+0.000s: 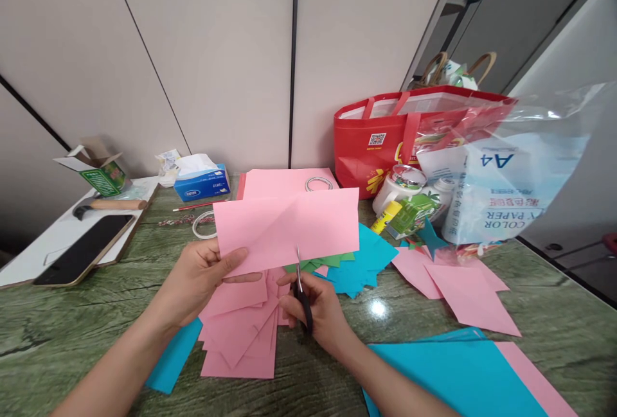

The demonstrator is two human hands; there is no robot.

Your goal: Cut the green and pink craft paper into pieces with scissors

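Note:
My left hand (202,275) pinches the left end of a pink paper strip (270,224), thumb in front and fingers behind, holding it up above the table. In my right hand (321,308) is a pair of scissors (303,298) with black handles. Their blades point upward and meet the strip's lower edge near its middle. Below the strip lies a loose pile of pink paper pieces (241,349). Green paper pieces (337,260) and blue paper pieces (369,259) lie just behind my right hand.
Along the back stand a blue tissue box (202,184), a red bag (357,147) and a clear A4 paper package (501,192). A phone (84,250) and a hammer (116,205) lie at left. Large blue sheets (448,372) cover the front right. A yellow glue stick (386,216) leans nearby.

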